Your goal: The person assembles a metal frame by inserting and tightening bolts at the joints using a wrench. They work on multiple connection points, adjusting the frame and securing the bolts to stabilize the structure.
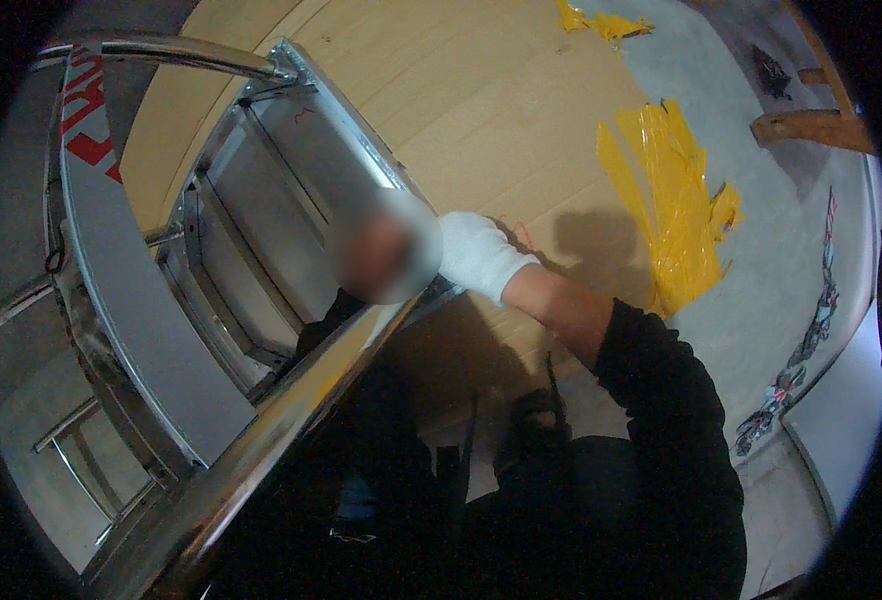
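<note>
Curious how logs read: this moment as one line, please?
right hand: white-gloved, at edge of silver ribbed metal frame | left hand: unclear | below: tan cardboard, yellow tape at edge

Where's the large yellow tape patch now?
In the head view, the large yellow tape patch is right of centre, over the right edge of the cardboard, right of the white-gloved right hand.

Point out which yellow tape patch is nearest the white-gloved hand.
The large patch, to the right of the gloved right hand; the smaller patch, at the picture's top edge, is farther away.
</note>
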A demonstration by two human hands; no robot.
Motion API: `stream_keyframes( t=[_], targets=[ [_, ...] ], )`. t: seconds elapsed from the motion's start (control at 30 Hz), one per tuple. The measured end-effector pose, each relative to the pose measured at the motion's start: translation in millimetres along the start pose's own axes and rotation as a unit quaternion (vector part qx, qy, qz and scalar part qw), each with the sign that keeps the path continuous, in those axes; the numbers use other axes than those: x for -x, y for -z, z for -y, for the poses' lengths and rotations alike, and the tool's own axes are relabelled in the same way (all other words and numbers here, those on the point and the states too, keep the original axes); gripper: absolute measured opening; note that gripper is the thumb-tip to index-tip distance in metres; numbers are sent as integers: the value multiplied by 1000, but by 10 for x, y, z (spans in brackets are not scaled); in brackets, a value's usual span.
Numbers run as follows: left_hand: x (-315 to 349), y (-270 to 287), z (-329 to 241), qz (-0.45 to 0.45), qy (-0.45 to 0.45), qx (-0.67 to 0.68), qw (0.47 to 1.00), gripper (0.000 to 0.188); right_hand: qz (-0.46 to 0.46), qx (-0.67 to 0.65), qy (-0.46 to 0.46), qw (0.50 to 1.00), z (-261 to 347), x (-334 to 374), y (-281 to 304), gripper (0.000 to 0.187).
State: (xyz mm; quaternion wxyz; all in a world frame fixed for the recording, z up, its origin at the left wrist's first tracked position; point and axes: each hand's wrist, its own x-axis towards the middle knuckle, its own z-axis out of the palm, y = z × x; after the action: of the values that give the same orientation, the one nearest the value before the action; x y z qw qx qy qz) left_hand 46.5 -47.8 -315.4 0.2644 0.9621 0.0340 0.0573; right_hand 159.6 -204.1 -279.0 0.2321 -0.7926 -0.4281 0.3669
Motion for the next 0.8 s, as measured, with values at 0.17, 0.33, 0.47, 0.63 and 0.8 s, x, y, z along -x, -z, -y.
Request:
stream_keyframes(
  t=[0.17, 0.33, 0.47, 0.63, 0.8],
  targets=[
    [10, -24, 138, 71, -19, -82, 994, 12, 13, -38, 29, 999, -94, -76, -78, 20],
    [-26, -11, 195, 83, -69, -98, 989, 12, -5, -44, -4, 999, -11, -58, -50, 20],
    [-76, 36, 226, 84, -124, -106, 983, 13, -37, 3, 13, 999, 14, -65, -97, 20],
    [-221, 113, 303, 97, -214, -82, 969, 15, -47, 55, 88, 994, -20, -40, -40, 19],
    [-221, -12, 476, 150, -168, -18, 974, 16, 2, 87, 115, 989, -134, -39, -9, 17]
  ],
)
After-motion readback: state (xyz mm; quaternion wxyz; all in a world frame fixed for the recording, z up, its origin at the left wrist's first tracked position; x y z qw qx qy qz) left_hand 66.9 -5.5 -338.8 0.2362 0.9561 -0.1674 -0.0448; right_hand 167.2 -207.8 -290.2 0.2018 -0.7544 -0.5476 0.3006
